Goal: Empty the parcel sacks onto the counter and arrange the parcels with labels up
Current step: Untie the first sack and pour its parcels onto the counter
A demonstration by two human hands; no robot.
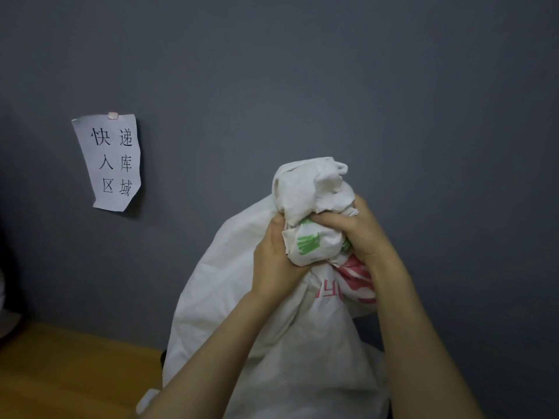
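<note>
At the bunched neck of the white woven plastic parcel sack, printed in green and red, the fingers of the left hand and the right hand are curled tight and clamped on gathered fabric. The left hand is wrapped around the neck from the left side, and the right hand is closed over the crumpled top from the right; a loose tuft of material stands up above both fists.

Below the hands the sack is spread wide and hangs down toward the orange-brown wooden counter, whose surface is seen at lower left. Whether its base rests on the counter cannot be told, since the lower part is hidden by the forearms. No parcels are visible.

Behind, a white paper sign with black characters is taped to the grey wall.

Several risks may be judged. If the slick fabric is gripped unevenly, it could slip and the sack could drop. If the mouth is released abruptly, parcels could spill past the counter edge. Labels could land face down.
</note>
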